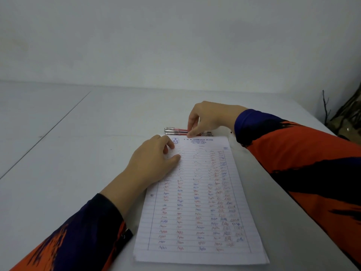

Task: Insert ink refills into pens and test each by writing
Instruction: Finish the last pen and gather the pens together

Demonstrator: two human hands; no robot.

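Pale tabletop (68, 153), blank wall (175, 36) behind, dark twiggy clutter (343, 114) far right. Lined paper pad (197, 202), covered in red and blue test squiggles, lies centre. Left hand (154, 161) rests on its top-left corner, fingers loosely curled, holding nothing. Pens (176, 131), clear barrels with red ink, lie bunched just beyond the pad's top edge; right hand (207, 118) partly covers them, fingertips pinching one.

- Paper pad (197, 202) lies on the tabletop (78, 153), lower centre of frame.
- Pens (176, 130) lie just behind the pad's top edge.
- Left hand (154, 159) rests on the pad's upper left.
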